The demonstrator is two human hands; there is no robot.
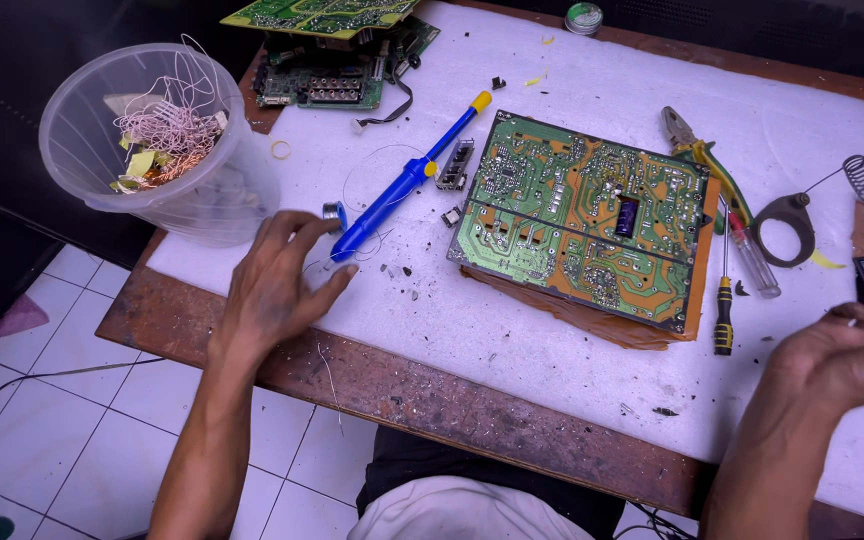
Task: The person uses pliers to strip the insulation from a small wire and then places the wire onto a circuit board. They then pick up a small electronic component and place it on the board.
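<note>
While the left hand (277,285) lies spread, palm down, on the white mat (552,330) of the counter (422,395), its fingertips touch the tip end of the blue pump (407,180), just beside a clear bucket (157,140) of wire scraps. The right hand (847,350), raised at the counter's right edge, pinches something thin; what it is cannot be told. Between the hands lies a green board (582,215), solder side up, with pliers (702,155) and screwdrivers (724,300) just beside it.

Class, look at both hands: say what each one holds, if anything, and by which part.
The left hand holds nothing; its fingertips rest by the blue desoldering pump's tip. The right hand pinches something thin; what it is cannot be told.
</note>
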